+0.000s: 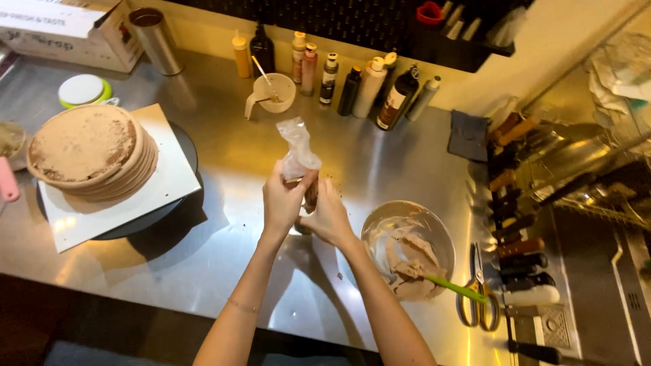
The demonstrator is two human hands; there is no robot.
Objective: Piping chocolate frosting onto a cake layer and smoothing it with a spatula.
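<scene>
Both my hands meet over the middle of a steel counter. My left hand grips the neck of a clear plastic piping bag whose empty top sticks up, crumpled. My right hand closes around the bag's lower part, which holds brown cream. A layered cake coated in light brown cream sits on a white square board on a dark turntable at the left. At the right stands a bowl smeared with brown cream, a green-handled spatula resting in it.
Several sauce and colouring bottles line the back wall beside a small white bowl with a spoon. Scissors lie right of the cream bowl. Several knives hang on a rack at the right. A metal cup and a cardboard box stand at back left.
</scene>
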